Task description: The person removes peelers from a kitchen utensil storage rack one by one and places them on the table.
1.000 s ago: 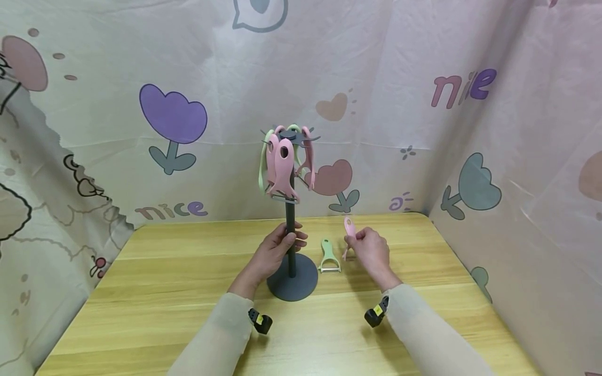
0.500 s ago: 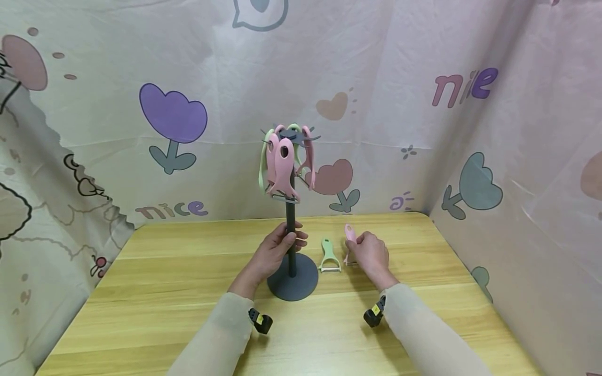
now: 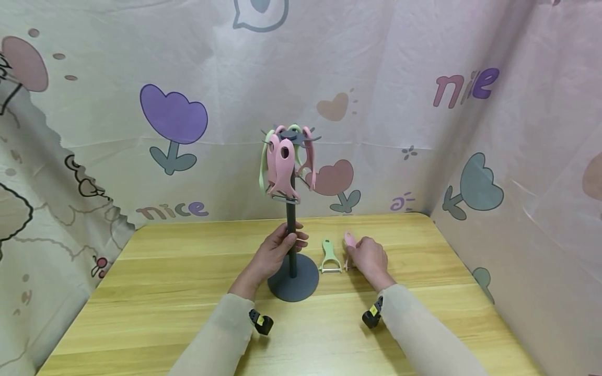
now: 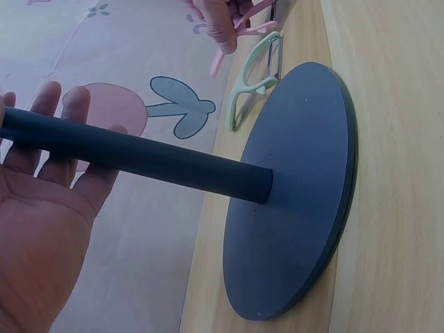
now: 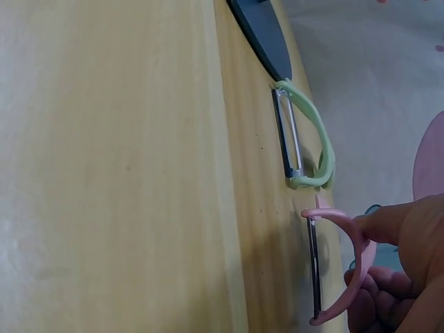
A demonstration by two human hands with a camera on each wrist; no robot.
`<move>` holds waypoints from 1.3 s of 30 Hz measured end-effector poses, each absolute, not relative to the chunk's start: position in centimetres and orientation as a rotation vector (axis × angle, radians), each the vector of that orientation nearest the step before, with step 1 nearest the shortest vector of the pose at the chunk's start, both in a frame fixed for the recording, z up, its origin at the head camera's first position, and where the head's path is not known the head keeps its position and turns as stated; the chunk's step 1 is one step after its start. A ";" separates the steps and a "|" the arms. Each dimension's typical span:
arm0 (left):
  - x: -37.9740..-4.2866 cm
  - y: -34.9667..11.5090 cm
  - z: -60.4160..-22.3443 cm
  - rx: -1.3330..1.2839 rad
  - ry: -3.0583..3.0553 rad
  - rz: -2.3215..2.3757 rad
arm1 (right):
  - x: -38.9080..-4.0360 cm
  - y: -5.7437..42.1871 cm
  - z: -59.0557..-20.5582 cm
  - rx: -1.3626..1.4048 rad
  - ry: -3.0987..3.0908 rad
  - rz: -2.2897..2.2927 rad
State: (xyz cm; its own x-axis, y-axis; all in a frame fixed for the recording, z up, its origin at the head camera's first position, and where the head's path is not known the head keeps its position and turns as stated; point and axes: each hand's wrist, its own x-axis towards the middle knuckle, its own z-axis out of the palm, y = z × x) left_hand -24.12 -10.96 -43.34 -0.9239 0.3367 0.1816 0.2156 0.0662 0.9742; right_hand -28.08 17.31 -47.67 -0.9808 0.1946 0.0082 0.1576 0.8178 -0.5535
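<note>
My left hand (image 3: 274,250) holds the dark post (image 3: 291,214) of a round-based stand, thumb on the near side and fingers behind. Pink and green peelers, such as the front pink peeler (image 3: 284,168), hang from hooks at the stand's top. To the right, my right hand (image 3: 370,257) pinches a separate pink peeler (image 5: 354,257) by its handle, low over the table with the blade end toward me. Between that hand and the stand's base (image 3: 293,287), a green peeler (image 3: 329,256) lies flat, its handle pointing away.
The wooden table (image 3: 188,313) runs back to a printed cloth backdrop (image 3: 235,104), which also rises along both sides. Each wrist carries a small black camera, the left camera (image 3: 261,321) and the right camera (image 3: 372,314).
My right hand has lowered the pink peeler and drawn it slightly toward me, beside the green one. My left hand stays on the post.
</note>
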 end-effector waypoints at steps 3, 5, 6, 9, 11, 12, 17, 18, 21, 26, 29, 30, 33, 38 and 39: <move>-24.1 -11.0 -43.4 0.589 2.223 2.002 | -28.1 17.3 -47.7 -0.286 -2.950 0.877; -24.1 -11.0 -43.4 0.592 2.224 2.003 | -28.1 17.3 -47.8 -0.288 -2.957 0.867; -24.1 -11.0 -43.4 0.599 2.225 2.004 | -28.1 17.3 -47.8 -0.288 -2.960 0.866; -24.1 -11.0 -43.4 0.598 2.222 2.012 | -28.2 17.3 -48.0 -0.290 -2.967 0.862; -24.1 -11.0 -43.4 0.595 2.222 2.015 | -28.2 17.3 -48.0 -0.290 -2.969 0.861; -24.1 -11.0 -43.4 0.591 2.222 2.017 | -28.2 17.2 -48.1 -0.288 -2.970 0.861; -24.1 -11.0 -43.5 0.585 2.222 2.015 | -28.2 17.1 -48.1 -0.278 -2.969 0.858; -24.2 -11.0 -43.5 0.586 2.223 2.013 | -28.2 17.1 -48.1 -0.277 -2.970 0.859; -24.2 -11.0 -43.6 0.584 2.225 2.006 | -28.2 17.0 -48.1 -0.275 -2.970 0.853; -24.2 -11.0 -43.7 0.570 2.229 2.005 | -28.1 16.9 -48.1 -0.278 -2.983 0.831; -24.2 -11.0 -43.6 0.564 2.232 2.004 | -28.1 16.9 -48.2 -0.285 -2.987 0.829; -24.2 -11.0 -43.6 0.562 2.234 2.003 | -28.1 16.9 -48.2 -0.286 -2.985 0.830; -24.1 -11.0 -43.5 0.558 2.237 2.004 | -28.1 16.8 -48.2 -0.281 -2.981 0.837; -24.2 -10.9 -43.6 0.575 2.226 2.019 | -28.2 16.9 -48.3 -0.290 -2.979 0.841; -24.2 -10.9 -43.6 0.577 2.223 2.022 | -28.2 16.9 -48.3 -0.295 -2.978 0.839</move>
State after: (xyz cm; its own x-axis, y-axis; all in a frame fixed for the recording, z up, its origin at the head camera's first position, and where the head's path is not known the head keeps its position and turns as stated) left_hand -24.17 -10.95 -43.58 -0.9257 0.3277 0.1891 0.2192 0.0572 0.9740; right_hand -28.17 16.88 -48.34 -0.9814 0.1908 -0.0187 0.1725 0.8363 -0.5204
